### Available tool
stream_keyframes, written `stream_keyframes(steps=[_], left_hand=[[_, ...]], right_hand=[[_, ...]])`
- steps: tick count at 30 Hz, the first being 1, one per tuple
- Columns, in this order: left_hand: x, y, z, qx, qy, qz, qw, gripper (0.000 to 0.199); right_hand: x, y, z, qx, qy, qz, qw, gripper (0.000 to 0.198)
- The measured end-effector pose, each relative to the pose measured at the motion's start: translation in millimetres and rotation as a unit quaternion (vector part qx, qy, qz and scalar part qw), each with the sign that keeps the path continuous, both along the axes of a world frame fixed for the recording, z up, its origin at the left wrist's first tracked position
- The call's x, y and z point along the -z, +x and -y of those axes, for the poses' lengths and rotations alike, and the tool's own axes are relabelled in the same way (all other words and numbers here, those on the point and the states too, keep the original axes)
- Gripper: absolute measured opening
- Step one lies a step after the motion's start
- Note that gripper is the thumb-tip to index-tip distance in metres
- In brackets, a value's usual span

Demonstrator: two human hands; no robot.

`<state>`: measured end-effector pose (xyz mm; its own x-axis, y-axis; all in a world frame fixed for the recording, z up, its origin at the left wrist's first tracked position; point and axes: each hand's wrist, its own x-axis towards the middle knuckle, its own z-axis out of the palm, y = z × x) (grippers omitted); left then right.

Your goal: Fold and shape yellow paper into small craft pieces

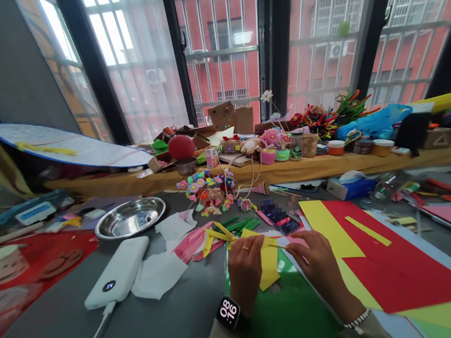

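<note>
My left hand point(244, 261), with a watch at the wrist, is closed, its fingertips pinching one end of a narrow yellow paper strip point(277, 245). Thumb and fingers of my right hand point(316, 254) pinch the strip's other end, so it runs between both hands. Bent yellow paper pieces point(217, 236) stick out just beyond my left fingertips; I cannot tell whether that hand holds them too. Below the hands, a larger yellow paper piece point(269, 277) lies on a glossy green sheet point(293, 322). Green strips point(244, 225) and pink crumpled paper point(194, 241) are close by.
Red card point(414, 260) and yellow paper point(321, 222) lie to the right. A phone point(280, 218) rests ahead. On the left are a white power bank point(118, 273) with its cable, white tissue point(160, 276) and a metal plate point(131, 217). Crafts crowd the window ledge point(147, 184).
</note>
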<state>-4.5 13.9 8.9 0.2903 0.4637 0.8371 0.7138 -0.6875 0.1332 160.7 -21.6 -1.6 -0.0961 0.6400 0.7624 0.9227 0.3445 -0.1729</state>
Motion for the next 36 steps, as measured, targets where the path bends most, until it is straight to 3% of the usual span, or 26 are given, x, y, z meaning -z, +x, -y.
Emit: stream_keyframes(steps=[4, 10, 15, 21, 24, 26, 28, 30, 33, 36], left_hand=[[1.7, 6.1, 0.3, 0.094, 0.01, -0.079, 0.992, 0.015], [3.0, 7.0, 0.7, 0.085, 0.005, -0.081, 0.993, 0.014], [1.6, 5.1, -0.1, 0.043, -0.012, -0.082, 0.996, 0.013], [2.2, 2.3, -0.6, 0.009, -0.062, -0.056, 0.997, 0.012], [2.2, 1.5, -0.1, 0.021, -0.104, 0.007, 0.994, 0.013], [0.6, 2.2, 0.8, 0.054, -0.169, 0.079, 0.981, 0.015], [-1.9, 4.6, 2.1, 0.123, -0.271, 0.16, 0.941, 0.017], [-4.2, 8.0, 3.5, 0.209, -0.386, 0.244, 0.865, 0.021], [-5.3, 13.1, 5.3, 0.291, -0.496, 0.33, 0.748, 0.026], [-2.8, 16.9, 6.0, 0.325, -0.548, 0.359, 0.682, 0.029]], right_hand=[[0.6, -3.9, 0.1, -0.039, 0.012, 0.011, 0.999, 0.011], [2.0, -3.9, -1.7, -0.066, 0.022, 0.023, 0.997, 0.014], [2.8, -0.8, -4.2, -0.026, -0.004, 0.014, 1.0, 0.015], [3.1, 10.1, -4.5, 0.078, -0.025, -0.039, 0.996, 0.016], [3.3, 15.2, -4.3, 0.106, -0.039, -0.08, 0.99, 0.019], [2.8, 16.1, -4.5, 0.084, -0.055, -0.13, 0.986, 0.021], [0.8, 13.5, -4.2, 0.027, -0.086, -0.204, 0.975, 0.021], [-3.1, 7.8, -2.7, -0.053, -0.137, -0.298, 0.943, 0.021], [-11.2, -2.5, 1.4, -0.196, -0.232, -0.431, 0.85, 0.026], [-17.0, -8.9, 4.9, -0.252, -0.255, -0.516, 0.778, 0.035]])
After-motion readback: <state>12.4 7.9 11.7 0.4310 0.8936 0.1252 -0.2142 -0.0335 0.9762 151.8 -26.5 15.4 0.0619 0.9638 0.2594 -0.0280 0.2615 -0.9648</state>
